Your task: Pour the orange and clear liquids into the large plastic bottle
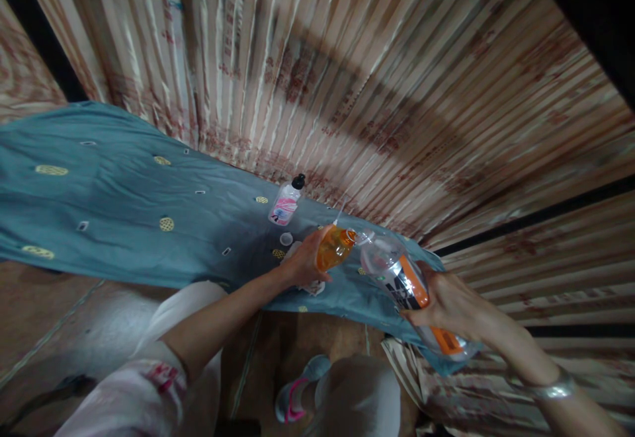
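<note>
**Pour in hand: big bottle tipped toward small orange one**

We take the blue cloth (pixel 109 205) as our landmark; it lies along the foot of the striped curtain (pixel 377 73).

Big bottle (pixel 404 278), clear with an orange-and-black label: over the cloth's right end, tilted neck-down to the left. Our right hand (pixel 449 305) grips it round the labelled middle.

Small bottle (pixel 333 246), orange liquid inside: just left of the big one, mouths nearly meeting, above the same end of the cloth. Our left hand (pixel 305 262) is closed round it. We cannot tell whether liquid is passing.

Pink bottle (pixel 286 202) with black cap stands on the cloth behind the left hand, untouched. A small white cap (pixel 286 238) lies on the cloth between the two.

Judgement: transfer between the two bottles is the step in hand. The next move calls for keeping the mouths aligned and tilting slowly, since the small neck is narrow and a spill would land on the cloth.
</note>
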A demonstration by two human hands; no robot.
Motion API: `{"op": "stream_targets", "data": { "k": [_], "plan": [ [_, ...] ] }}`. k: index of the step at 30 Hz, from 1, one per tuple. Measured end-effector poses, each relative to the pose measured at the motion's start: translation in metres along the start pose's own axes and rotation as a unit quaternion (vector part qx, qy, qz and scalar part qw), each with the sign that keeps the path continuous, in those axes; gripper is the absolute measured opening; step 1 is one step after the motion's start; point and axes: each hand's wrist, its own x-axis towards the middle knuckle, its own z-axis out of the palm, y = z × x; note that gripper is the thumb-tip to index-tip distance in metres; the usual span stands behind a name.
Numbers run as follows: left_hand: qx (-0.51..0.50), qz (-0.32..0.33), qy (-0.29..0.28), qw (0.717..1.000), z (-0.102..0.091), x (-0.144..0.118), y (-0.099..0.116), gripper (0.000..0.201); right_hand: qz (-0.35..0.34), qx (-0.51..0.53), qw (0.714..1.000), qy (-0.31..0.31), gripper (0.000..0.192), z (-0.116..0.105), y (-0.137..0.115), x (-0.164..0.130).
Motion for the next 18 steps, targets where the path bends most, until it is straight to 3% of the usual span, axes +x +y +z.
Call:
{"op": "stream_targets", "data": {
  "k": [8,18],
  "plan": [
    [0.007,0.014,-0.001,1.0,-0.003,0.0,0.006,0.157,-0.009,0.004,1.0,-0.002,0.046,0.001,0.003,0.002],
    [-0.054,0.004,-0.007,0.998,-0.011,-0.005,0.011,0.111,0.002,-0.001,1.0,-0.003,0.047,0.001,0.0,0.001]
  ]
}}
